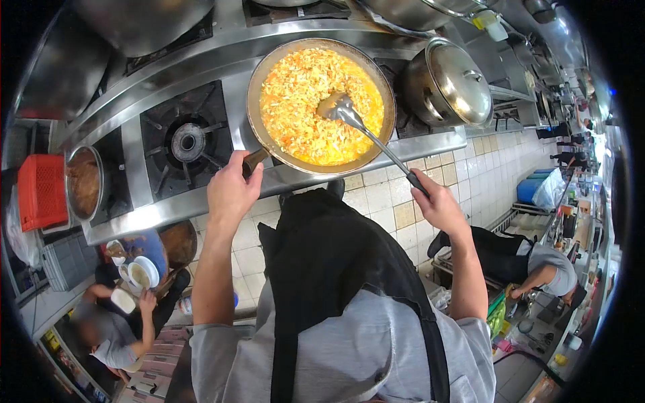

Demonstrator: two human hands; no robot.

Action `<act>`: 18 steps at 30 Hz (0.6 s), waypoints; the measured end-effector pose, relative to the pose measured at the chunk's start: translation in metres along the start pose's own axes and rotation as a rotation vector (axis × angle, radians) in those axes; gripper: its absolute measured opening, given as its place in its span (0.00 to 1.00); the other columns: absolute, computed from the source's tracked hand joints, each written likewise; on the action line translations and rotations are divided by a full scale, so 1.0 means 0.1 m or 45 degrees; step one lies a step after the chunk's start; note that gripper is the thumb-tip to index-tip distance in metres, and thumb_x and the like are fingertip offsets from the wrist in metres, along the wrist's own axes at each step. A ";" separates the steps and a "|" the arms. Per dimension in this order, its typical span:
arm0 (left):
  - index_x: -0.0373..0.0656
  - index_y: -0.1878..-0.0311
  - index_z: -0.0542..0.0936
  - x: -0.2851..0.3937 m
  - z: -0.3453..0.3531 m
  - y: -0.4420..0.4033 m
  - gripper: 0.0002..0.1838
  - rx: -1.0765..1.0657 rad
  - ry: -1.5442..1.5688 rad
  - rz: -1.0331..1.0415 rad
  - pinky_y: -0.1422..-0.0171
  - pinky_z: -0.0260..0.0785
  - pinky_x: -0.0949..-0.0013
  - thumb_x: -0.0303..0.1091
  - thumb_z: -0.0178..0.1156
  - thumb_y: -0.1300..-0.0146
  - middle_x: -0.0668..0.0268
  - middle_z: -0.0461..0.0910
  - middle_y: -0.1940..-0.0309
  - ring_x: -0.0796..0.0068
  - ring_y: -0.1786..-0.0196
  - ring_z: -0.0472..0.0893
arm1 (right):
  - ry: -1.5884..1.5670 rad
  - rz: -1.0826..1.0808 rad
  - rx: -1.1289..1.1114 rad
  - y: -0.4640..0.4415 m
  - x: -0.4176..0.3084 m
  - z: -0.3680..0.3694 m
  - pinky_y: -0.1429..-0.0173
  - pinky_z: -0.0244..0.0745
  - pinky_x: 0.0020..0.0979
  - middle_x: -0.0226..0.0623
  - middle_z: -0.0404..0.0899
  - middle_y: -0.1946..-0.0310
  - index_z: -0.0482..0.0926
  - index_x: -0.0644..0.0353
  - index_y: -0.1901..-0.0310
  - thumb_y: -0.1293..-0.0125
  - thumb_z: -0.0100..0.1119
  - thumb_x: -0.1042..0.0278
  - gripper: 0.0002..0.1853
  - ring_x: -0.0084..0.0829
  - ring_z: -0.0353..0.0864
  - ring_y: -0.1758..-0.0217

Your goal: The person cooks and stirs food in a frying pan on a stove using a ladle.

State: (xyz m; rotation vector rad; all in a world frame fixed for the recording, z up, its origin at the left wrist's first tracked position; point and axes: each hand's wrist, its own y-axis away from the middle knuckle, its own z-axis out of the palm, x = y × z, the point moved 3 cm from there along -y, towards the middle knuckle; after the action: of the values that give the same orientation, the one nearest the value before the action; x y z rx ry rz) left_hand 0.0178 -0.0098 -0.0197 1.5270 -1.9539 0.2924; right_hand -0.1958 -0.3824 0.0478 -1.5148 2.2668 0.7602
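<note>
The person's left hand (233, 190) is at the front edge of the steel stove (107, 227), its fingers closed around the dark brown handle (254, 161) of a wide, round frying pan with a worn brown rim (254, 113). The right hand (440, 206) has its fingers wrapped together around the black grip of a long-handled metal ladle (344, 111), whose head rests in the food.

The pan sits on the stove between an unused-looking black cast-iron burner (189, 141) and a lidded silver steel pot (433, 91). In it, a grainy yellow-and-orange mixture (292, 101) covers nearly the whole base. By its look, the ingredients are already combined and the colour has reached most of the grains. The right and near sides seem wetter and glossier than the paler, drier-looking middle, so the blending appears well along but uneven, with those looser parts left to work in. How cooked it is cannot be told from this wide, curved view.

Farther left stand a round metal pan of brown contents (84, 185) and a red plastic crate (44, 191). One co-worker (121, 329) handles dishes at lower left; another (551, 269) leans over a counter at right.
</note>
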 end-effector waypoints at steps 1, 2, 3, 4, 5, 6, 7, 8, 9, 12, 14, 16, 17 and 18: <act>0.47 0.42 0.81 -0.01 0.01 0.00 0.20 0.009 0.001 0.006 0.54 0.81 0.48 0.47 0.68 0.30 0.56 0.89 0.70 0.48 0.62 0.90 | -0.030 0.027 0.008 0.08 -0.07 -0.09 0.54 0.82 0.47 0.60 0.85 0.65 0.79 0.62 0.31 0.25 0.65 0.67 0.23 0.59 0.89 0.59; 0.47 0.42 0.81 -0.02 0.02 0.00 0.20 0.018 0.001 0.015 0.54 0.81 0.49 0.47 0.68 0.30 0.56 0.89 0.70 0.48 0.62 0.90 | -0.029 0.120 -0.022 0.16 -0.18 -0.19 0.55 0.80 0.41 0.55 0.83 0.69 0.79 0.62 0.31 0.25 0.64 0.66 0.23 0.48 0.89 0.65; 0.47 0.42 0.81 -0.03 0.03 -0.01 0.20 0.026 0.001 0.023 0.54 0.81 0.49 0.47 0.68 0.30 0.56 0.89 0.70 0.48 0.62 0.90 | -0.055 0.193 -0.045 0.24 -0.24 -0.27 0.55 0.80 0.40 0.54 0.83 0.69 0.79 0.62 0.31 0.24 0.64 0.66 0.23 0.44 0.88 0.65; 0.47 0.42 0.81 -0.03 0.03 -0.01 0.20 0.024 -0.006 0.025 0.55 0.81 0.49 0.47 0.68 0.30 0.56 0.89 0.70 0.48 0.62 0.90 | -0.081 0.268 -0.068 0.33 -0.26 -0.35 0.56 0.79 0.38 0.52 0.82 0.70 0.79 0.62 0.30 0.24 0.63 0.66 0.23 0.40 0.88 0.66; 0.47 0.42 0.81 -0.04 0.04 -0.02 0.20 0.023 -0.011 0.026 0.55 0.81 0.49 0.47 0.68 0.30 0.56 0.89 0.70 0.48 0.63 0.90 | -0.105 0.342 -0.093 0.41 -0.24 -0.39 0.56 0.78 0.37 0.50 0.81 0.70 0.78 0.62 0.30 0.24 0.63 0.66 0.24 0.36 0.87 0.66; 0.47 0.42 0.82 -0.04 0.04 -0.03 0.20 0.022 -0.016 0.027 0.56 0.81 0.49 0.47 0.68 0.30 0.56 0.88 0.71 0.48 0.63 0.90 | -0.126 0.295 -0.087 0.49 -0.20 -0.41 0.55 0.78 0.37 0.49 0.81 0.69 0.78 0.62 0.30 0.24 0.62 0.65 0.24 0.32 0.86 0.63; 0.47 0.42 0.82 -0.04 0.04 -0.04 0.20 0.015 -0.013 0.031 0.56 0.80 0.49 0.47 0.68 0.30 0.56 0.88 0.71 0.48 0.64 0.90 | -0.133 0.304 -0.108 0.52 -0.16 -0.41 0.54 0.78 0.37 0.50 0.82 0.68 0.78 0.62 0.29 0.24 0.62 0.65 0.24 0.34 0.86 0.63; 0.46 0.42 0.82 -0.03 0.03 -0.04 0.20 0.011 -0.011 0.033 0.57 0.80 0.49 0.47 0.68 0.30 0.56 0.88 0.72 0.48 0.64 0.90 | -0.141 0.309 -0.129 0.53 -0.12 -0.38 0.54 0.78 0.38 0.51 0.82 0.68 0.78 0.63 0.29 0.24 0.62 0.65 0.24 0.35 0.86 0.62; 0.46 0.42 0.82 -0.03 0.03 -0.05 0.20 0.007 -0.012 0.038 0.57 0.80 0.49 0.47 0.68 0.30 0.56 0.88 0.72 0.48 0.65 0.90 | -0.152 0.315 -0.149 0.53 -0.09 -0.34 0.53 0.79 0.38 0.52 0.82 0.67 0.78 0.63 0.29 0.24 0.62 0.64 0.24 0.37 0.86 0.62; 0.47 0.43 0.82 -0.06 0.06 -0.07 0.20 0.049 -0.004 0.087 0.58 0.80 0.49 0.47 0.69 0.30 0.55 0.87 0.73 0.48 0.66 0.89 | -0.135 0.246 -0.145 0.17 -0.14 -0.09 0.49 0.80 0.41 0.55 0.84 0.64 0.76 0.63 0.29 0.23 0.61 0.63 0.25 0.46 0.88 0.59; 0.47 0.43 0.82 -0.05 0.06 -0.06 0.20 0.029 -0.027 0.089 0.58 0.80 0.49 0.47 0.69 0.30 0.55 0.87 0.73 0.48 0.67 0.89 | -0.111 0.157 -0.123 -0.01 -0.19 0.19 0.50 0.80 0.41 0.56 0.84 0.63 0.76 0.63 0.29 0.23 0.61 0.63 0.25 0.48 0.88 0.60; 0.47 0.43 0.82 -0.05 0.04 -0.07 0.19 0.033 -0.034 0.112 0.59 0.80 0.49 0.47 0.68 0.30 0.55 0.87 0.73 0.48 0.67 0.89 | -0.078 0.043 -0.077 -0.13 -0.26 0.41 0.51 0.81 0.41 0.56 0.85 0.63 0.76 0.63 0.29 0.22 0.61 0.63 0.24 0.49 0.87 0.61; 0.47 0.43 0.82 -0.06 0.04 -0.06 0.19 0.047 -0.024 0.127 0.59 0.80 0.49 0.47 0.68 0.30 0.55 0.87 0.72 0.48 0.66 0.89 | -0.110 0.043 -0.065 -0.10 -0.23 0.37 0.51 0.81 0.41 0.56 0.85 0.63 0.76 0.63 0.29 0.22 0.61 0.64 0.24 0.48 0.87 0.62; 0.47 0.43 0.82 -0.08 0.04 -0.05 0.19 0.060 -0.013 0.135 0.59 0.79 0.49 0.47 0.68 0.30 0.55 0.87 0.72 0.48 0.66 0.89 | -0.141 0.041 -0.060 -0.01 -0.18 0.30 0.51 0.81 0.41 0.56 0.85 0.63 0.76 0.63 0.29 0.22 0.61 0.64 0.24 0.48 0.87 0.62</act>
State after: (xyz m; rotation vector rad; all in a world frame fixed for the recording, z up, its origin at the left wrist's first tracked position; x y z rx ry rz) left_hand 0.0223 -0.0075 -0.0284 1.4594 -2.0525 0.3788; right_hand -0.1885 -0.3513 0.0324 -1.4226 2.2119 0.8897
